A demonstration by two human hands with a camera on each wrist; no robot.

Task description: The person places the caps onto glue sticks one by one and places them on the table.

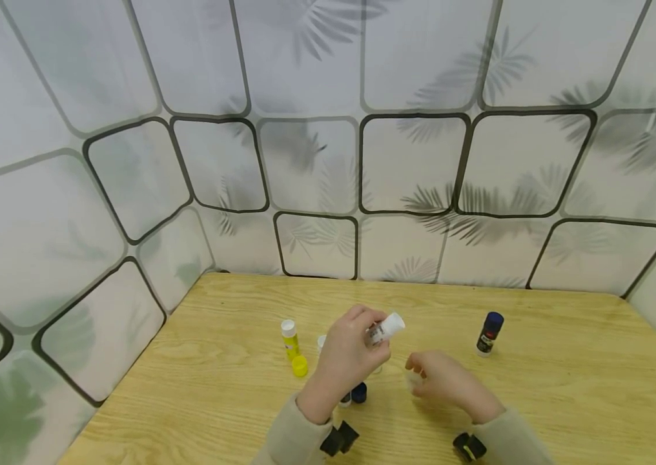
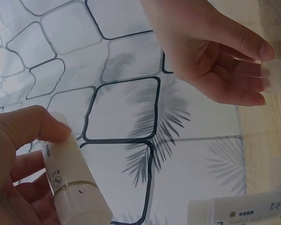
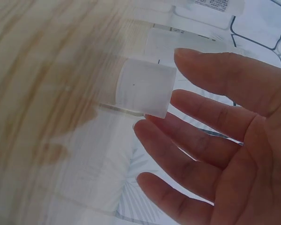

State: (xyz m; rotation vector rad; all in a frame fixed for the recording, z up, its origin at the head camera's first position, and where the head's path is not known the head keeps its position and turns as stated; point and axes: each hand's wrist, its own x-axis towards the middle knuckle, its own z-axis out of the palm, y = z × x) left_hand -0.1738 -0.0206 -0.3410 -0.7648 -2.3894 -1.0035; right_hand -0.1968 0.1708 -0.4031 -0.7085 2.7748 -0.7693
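Observation:
My left hand grips a white glue stick above the table, thumb along one side and fingers round the other. In the left wrist view, the printed glue stick tilts with its plain white end downward. Lower and to the right, my right hand has its fingers loosely spread around a translucent white cap. The cap appears to stand on the wood; the thumb is slightly apart from it and fingertips lie close to its end. Another white glue stick stands nearby, mostly hidden by my left hand in the head view.
Left of my hands stands a yellow glue stick with a yellow cap before it. A dark blue cap sits under my left wrist. At right stands a black-and-white glue stick with a blue cap. Patterned cloth borders the table.

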